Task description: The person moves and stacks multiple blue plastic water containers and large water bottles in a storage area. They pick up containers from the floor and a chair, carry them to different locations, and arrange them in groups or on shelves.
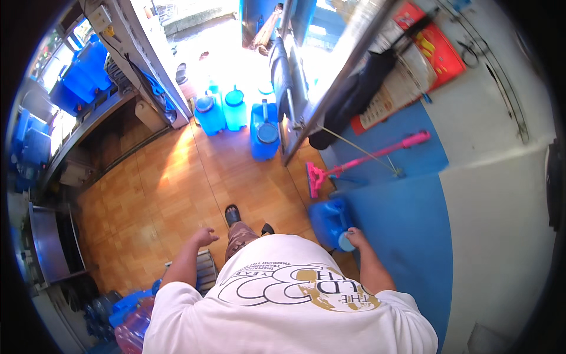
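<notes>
We stand on the orange-brown wood-pattern tiled floor (177,189), close to the blue-and-white painted wall (413,236) on our right. Ahead, near the bright doorway, a cluster of blue plastic water jugs with round caps (236,115) sits on the floor, and a pink plastic mop (365,156) leans against the wall well apart from them.

Our right hand (355,237) carries the blue translucent plastic water container with the pale blue round cap (330,221), low at our right side, just beside the wall. The fingers are curled over its top near the cap; we cannot tell whether they wrap a handle or the neck. We judge the container stiff-walled and smooth, slippery if wet, and heavy if it is filled, which we cannot tell from here; a moulded handle or the neck at the top looks the safest place to take hold, with the cap kept upright.

Our left hand (203,237) hangs free at our left side, fingers loosely bent, holding nothing, above a grey ribbed mat (206,271) on the floor.
</notes>
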### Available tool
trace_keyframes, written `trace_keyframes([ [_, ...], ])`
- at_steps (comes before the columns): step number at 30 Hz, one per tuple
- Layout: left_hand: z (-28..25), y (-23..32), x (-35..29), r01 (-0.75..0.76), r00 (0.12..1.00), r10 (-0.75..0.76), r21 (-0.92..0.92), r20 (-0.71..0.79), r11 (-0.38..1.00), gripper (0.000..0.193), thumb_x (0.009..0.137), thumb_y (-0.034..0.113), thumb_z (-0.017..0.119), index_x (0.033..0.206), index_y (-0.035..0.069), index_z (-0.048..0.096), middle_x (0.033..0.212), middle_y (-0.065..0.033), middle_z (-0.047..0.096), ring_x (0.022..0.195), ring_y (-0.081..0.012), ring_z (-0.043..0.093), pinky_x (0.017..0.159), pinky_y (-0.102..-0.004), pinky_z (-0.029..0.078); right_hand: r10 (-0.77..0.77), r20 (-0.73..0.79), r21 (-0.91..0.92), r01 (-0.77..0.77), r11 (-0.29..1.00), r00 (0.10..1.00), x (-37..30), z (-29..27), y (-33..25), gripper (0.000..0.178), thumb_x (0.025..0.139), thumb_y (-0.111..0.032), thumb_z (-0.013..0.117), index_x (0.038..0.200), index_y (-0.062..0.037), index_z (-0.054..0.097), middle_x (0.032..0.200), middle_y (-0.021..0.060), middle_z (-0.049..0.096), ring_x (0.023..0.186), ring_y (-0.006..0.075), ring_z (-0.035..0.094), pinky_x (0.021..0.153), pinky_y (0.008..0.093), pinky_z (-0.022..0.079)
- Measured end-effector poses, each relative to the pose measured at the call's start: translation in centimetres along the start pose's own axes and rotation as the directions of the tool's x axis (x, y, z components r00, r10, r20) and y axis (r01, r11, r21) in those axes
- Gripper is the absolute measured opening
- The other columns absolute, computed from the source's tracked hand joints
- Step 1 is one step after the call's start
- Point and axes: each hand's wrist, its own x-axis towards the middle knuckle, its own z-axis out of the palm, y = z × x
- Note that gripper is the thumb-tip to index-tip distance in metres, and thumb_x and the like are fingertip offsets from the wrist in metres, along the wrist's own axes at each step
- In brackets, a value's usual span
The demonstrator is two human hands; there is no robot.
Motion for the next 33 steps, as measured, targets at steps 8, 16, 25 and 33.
trace_keyframes([
  [8,-29.3,3.8,9.1,-0.208,0.957,0.252,0.27,-0.142,0.94,0.057,0.086,0.037,0.074,0.132,0.006,0.059,0.129,-0.0196,0.063,0.12,-0.0337,0.06,0.099,-0.0409,0.049,-0.128,0.138,0.087,0.117,0.989,0.982,7.0,5.9,-30.5,0.055,0.085,-0.035,0.072,0.126,-0.0009,0.062,0.116,0.0196,0.069,0.106,0.0296,0.067,0.093,0.0387,0.052],
  [16,-52.9,18.4,23.1,-0.403,0.823,0.487,0.304,-0.294,0.863,0.054,0.086,0.037,0.071,0.129,0.006,0.061,0.127,-0.0187,0.064,0.12,-0.0333,0.06,0.102,-0.0413,0.047,0.124,0.491,0.532,-0.41,0.741,0.862,19.0,11.0,-48.1,0.058,0.095,-0.05,0.058,0.142,-0.0167,0.05,0.128,0.0122,0.061,0.112,0.0245,0.061,0.093,0.0451,0.047],
  [25,-61.5,18.8,41.1,-0.383,0.852,0.523,0.686,0.004,0.618,0.058,0.08,0.029,0.075,0.133,0.013,0.058,0.143,-0.0199,0.05,0.128,-0.0369,0.052,0.107,-0.044,0.043,0.156,0.552,0.829,-0.559,-0.001,0.819,38.7,16.1,-64.3,0.072,0.097,-0.058,0.051,0.145,-0.0065,0.039,0.141,0.0184,0.05,0.125,0.0355,0.052,0.103,0.0526,0.04],
  [33,-64.0,18.6,64.1,-0.514,0.752,0.526,0.853,0.397,0.092,0.043,0.097,0.015,0.045,0.139,0.019,0.051,0.154,-0.0164,0.039,0.143,-0.0366,0.034,0.119,-0.0479,0.025,0.458,0.403,0.619,0.133,-0.774,0.792,52.2,22.1,-69.8,0.095,0.096,-0.06,0.05,0.158,-0.0078,0.0,0.158,0.0195,0.027,0.142,0.0391,0.035,0.113,0.0518,0.031],
])
